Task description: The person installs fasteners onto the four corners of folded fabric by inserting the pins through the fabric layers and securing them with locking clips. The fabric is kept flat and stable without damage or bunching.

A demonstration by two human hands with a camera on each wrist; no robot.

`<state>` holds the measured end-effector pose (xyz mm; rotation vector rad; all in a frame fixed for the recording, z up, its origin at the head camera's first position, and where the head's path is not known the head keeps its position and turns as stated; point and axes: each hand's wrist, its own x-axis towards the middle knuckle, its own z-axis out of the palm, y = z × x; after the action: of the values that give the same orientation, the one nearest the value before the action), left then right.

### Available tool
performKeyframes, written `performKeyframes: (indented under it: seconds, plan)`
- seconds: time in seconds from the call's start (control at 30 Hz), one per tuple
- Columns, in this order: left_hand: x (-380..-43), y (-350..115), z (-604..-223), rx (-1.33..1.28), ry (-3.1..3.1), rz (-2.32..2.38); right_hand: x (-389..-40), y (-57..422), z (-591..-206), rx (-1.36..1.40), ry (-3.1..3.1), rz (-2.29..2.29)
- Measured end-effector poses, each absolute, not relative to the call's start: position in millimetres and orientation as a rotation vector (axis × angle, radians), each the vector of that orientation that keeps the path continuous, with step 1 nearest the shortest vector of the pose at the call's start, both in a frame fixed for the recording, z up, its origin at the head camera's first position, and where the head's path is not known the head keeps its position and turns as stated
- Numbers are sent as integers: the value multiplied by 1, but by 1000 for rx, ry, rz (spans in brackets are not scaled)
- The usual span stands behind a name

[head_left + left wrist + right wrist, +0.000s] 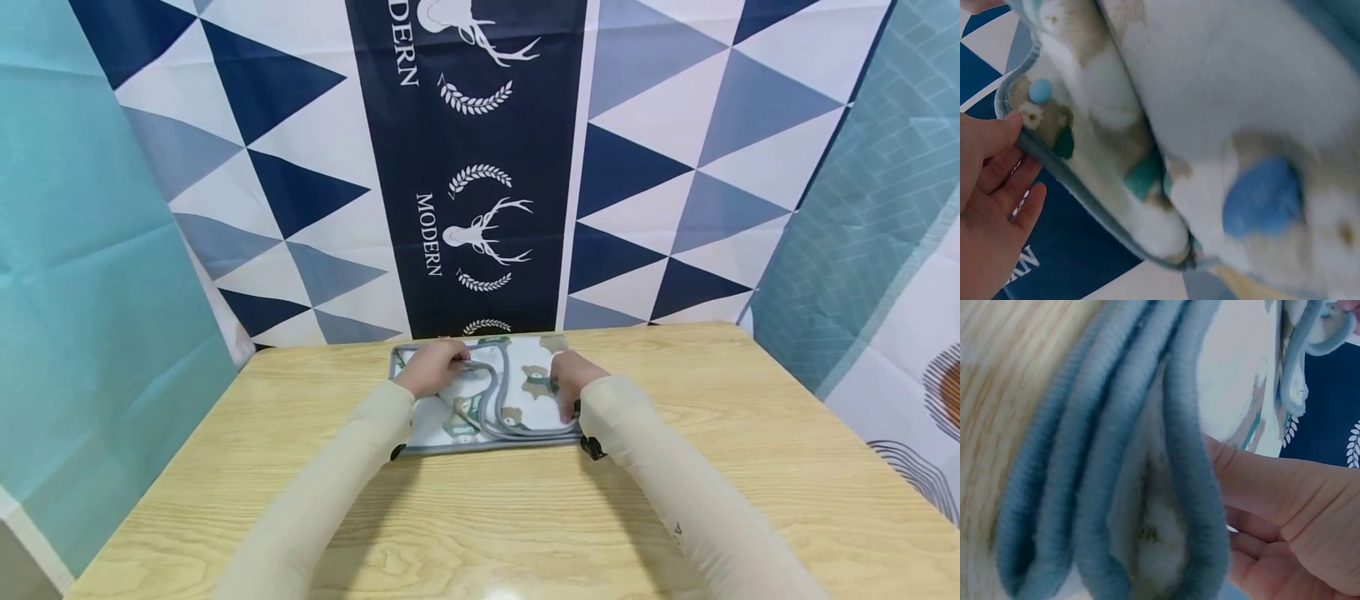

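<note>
A white fleece blanket (450, 433) with brown bears and a grey-blue bound edge lies folded in layers at the far side of the table. My left hand (435, 368) pinches the bound edge of an upper layer, raising it into a curve. The left wrist view shows the thumb and fingers of that hand (997, 187) on the blue binding (1079, 194). On the right part of the folded blanket rests my right hand (576, 382). Close up, its thumb (1241, 472) touches the top layer beside the stacked bound edges (1116, 450); its fingertips are partly hidden.
The wooden table (480, 525) runs under both forearms towards me. Right behind the blanket hangs a patterned cloth (495, 275) with white deer heads and blue triangles. Teal cloth (97, 292) hangs on the left, more cloth on the right.
</note>
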<state>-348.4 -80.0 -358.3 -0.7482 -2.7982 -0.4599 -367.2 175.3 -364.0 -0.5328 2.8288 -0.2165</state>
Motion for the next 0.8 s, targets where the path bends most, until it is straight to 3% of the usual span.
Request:
performKeyframes:
  seconds: [0.8]
  plan:
    - [-297, -138, -345, -776, -2731, -534, -372, 172, -367, -576, 2832, -123]
